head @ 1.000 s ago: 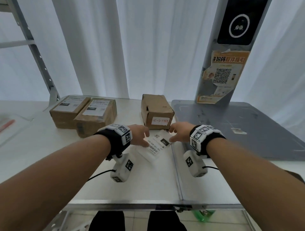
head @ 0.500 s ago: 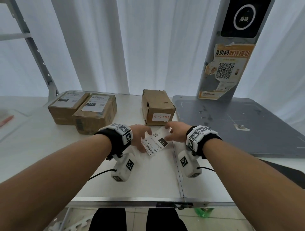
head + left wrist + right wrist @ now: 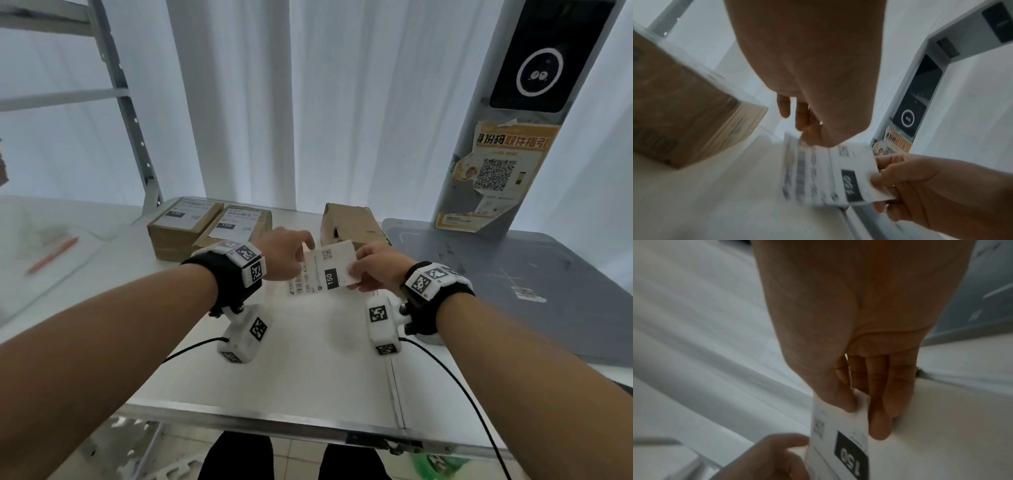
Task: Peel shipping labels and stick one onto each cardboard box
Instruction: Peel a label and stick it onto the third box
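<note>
Both hands now lift the shipping label [image 3: 330, 269] off the table: left hand [image 3: 286, 255] and right hand [image 3: 375, 267] pinching opposite edges

I stand in a parcel pickup station: a grey scanning stand [image 3: 534, 144] with camera screen and QR pickup poster [image 3: 496, 171], labelled cardboard boxes [image 3: 209, 229] on a white table [image 3: 291, 359], metal shelving [image 3: 130, 113].

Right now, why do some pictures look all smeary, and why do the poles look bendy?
Head view: fairly sharp, "150" on the shipping label reads clearly, but the wide lens bows the shelf frame and the kiosk post. Left wrist view: motion blur smears the label's print and the cardboard box. Right wrist view: dim, soft and grainy, background curtain streaked.
</note>
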